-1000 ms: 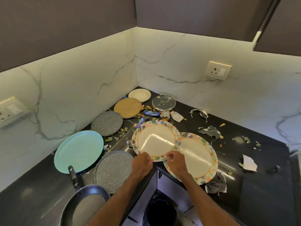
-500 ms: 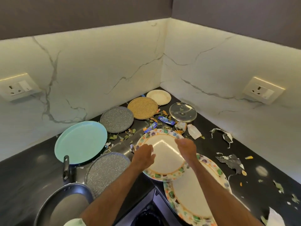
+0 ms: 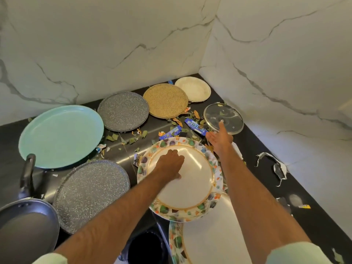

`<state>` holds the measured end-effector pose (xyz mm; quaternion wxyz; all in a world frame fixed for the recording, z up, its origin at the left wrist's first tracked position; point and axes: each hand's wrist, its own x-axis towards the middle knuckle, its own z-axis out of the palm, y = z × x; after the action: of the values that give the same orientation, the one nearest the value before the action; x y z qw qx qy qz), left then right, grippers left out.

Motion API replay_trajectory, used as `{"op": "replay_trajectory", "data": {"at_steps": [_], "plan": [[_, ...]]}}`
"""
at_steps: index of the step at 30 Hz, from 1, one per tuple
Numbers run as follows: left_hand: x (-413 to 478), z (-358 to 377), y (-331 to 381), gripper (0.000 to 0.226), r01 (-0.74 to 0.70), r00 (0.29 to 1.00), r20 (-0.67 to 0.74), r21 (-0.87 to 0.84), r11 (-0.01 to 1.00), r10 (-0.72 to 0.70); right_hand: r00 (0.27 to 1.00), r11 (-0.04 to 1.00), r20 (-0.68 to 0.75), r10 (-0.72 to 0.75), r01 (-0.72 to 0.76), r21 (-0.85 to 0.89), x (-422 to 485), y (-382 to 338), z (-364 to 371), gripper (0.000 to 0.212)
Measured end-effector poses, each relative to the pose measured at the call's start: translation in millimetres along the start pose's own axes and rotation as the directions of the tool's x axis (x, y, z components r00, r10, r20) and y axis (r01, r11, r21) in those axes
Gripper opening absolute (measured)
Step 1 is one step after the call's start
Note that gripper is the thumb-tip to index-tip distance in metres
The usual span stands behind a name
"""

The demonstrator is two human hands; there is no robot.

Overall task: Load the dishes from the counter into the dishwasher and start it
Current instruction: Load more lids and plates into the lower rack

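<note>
Left hand lies flat on the floral plate, now stacked over the second floral plate at lower centre. Right hand has let go, fingers spread, reaching for the glass lid upper right. Likely gathering a stack; dishwasher not in view.

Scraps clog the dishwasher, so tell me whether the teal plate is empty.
Empty. The teal plate shows a bare, smooth face. The leaf scraps lie beside it on the counter, not on it.
</note>
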<state>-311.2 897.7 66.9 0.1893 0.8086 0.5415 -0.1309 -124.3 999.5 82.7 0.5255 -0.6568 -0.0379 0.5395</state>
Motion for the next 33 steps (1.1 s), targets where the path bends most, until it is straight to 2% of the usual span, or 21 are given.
{"op": "replay_trajectory", "data": {"at_steps": [3, 5, 7, 14, 21, 24, 27, 30, 33], "plan": [[8, -1, 4, 0.068, 0.022, 1.000, 0.009, 0.050, 0.999, -0.022, 0.998, 1.000, -0.052, 0.029, -0.029, -0.004, 18, -11, 3, 0.047], [12, -3, 7, 0.067, 0.038, 0.999, 0.017, 0.072, 0.997, -0.039, 0.996, 0.998, -0.068, 0.057, -0.055, 0.036, 25, -17, 5, 0.040], [15, -6, 9, 0.065, 0.049, 0.998, 0.025, 0.086, 0.995, -0.051, 0.997, 0.994, -0.060, 0.057, -0.051, 0.094, 23, -19, 7, 0.043], [23, -13, 17, 0.062, 0.066, 0.997, 0.025, 0.106, 0.992, -0.069, 0.993, 0.969, 0.097, 0.073, -0.094, 0.231, -4, 6, -15, 0.034], [19, -14, 21, 0.059, 0.053, 0.997, 0.047, 0.060, 0.997, -0.056, 0.988, 0.988, 0.145, -0.060, 0.038, 0.151, -80, 32, -78, 0.035], [5, -7, 21, 0.064, 0.080, 0.996, 0.045, -0.020, 0.997, -0.079, 0.986, 0.989, 0.112, -0.120, 0.108, 0.101, -118, 41, -115, 0.021], [-22, 5, 28, 0.056, 0.087, 0.996, -0.021, -0.112, 0.990, -0.090, 0.976, 0.980, 0.080, -0.201, 0.201, 0.002, -157, 53, -150, 0.012], [-54, 16, 43, 0.051, 0.001, 0.993, -0.112, -0.156, 0.988, -0.019, 0.972, 0.971, 0.020, -0.236, 0.237, -0.022, -194, 70, -179, 0.012], [-84, 22, 60, 0.045, -0.113, 0.987, -0.133, -0.176, 0.978, 0.090, 0.966, 0.967, -0.053, -0.253, 0.252, -0.024, -232, 87, -201, 0.012]]}}
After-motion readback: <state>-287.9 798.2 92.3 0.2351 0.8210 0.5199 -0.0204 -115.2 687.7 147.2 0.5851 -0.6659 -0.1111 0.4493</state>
